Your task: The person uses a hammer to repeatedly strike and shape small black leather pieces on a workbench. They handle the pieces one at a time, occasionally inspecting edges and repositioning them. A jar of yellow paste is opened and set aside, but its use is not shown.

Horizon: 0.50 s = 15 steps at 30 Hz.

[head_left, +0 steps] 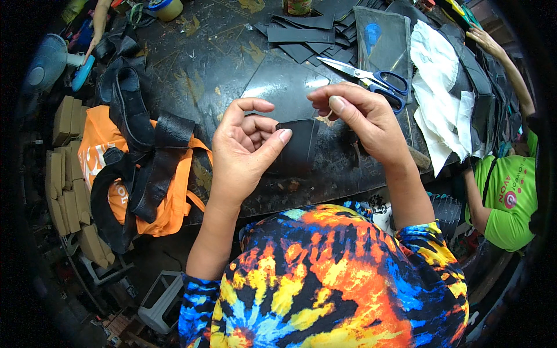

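Observation:
My left hand (241, 156) is raised over the near side of the dark table, its thumb and fingers closed on the edge of a small black leather-like piece (300, 145). This piece is flat, with a straight top edge. To the right, my right hand (368, 119) hovers just above it with thumb and fingertips pinched together. Something small and pale shows below those fingertips, too small to name. Beyond the right hand lie scissors (362, 74) with dark blue handles, their blades pointing to the far left.
Black cut strips (301, 36) are heaped at the back. White cloth (435, 75) lies on the right, near a person in a green shirt (510, 200). Black straps (130, 107) and an orange bag (101, 139) cover the left edge. Another person's arm (100, 26) reaches in at far left.

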### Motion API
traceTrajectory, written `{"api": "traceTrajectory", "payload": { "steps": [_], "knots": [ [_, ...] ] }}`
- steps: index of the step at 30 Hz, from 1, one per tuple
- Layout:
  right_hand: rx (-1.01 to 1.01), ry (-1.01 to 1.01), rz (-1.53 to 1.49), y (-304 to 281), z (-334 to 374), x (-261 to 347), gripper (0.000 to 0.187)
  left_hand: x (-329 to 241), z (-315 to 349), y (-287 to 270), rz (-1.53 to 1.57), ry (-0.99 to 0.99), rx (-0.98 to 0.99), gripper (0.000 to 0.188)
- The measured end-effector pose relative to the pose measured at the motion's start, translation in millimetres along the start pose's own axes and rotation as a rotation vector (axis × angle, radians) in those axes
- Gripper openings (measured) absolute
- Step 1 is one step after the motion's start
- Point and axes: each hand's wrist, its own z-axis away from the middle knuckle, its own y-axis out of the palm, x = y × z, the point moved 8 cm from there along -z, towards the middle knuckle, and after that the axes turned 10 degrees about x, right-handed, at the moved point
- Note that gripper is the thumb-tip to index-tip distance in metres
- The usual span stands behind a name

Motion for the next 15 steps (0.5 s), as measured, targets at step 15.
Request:
{"api": "traceTrajectory", "payload": {
  "steps": [15],
  "knots": [
    [0.076, -0.036, 0.211, 10, 0, 6, 0.012, 6, 1, 2, -0.014, -0.049, 0.069, 0.051]
  ]
}}
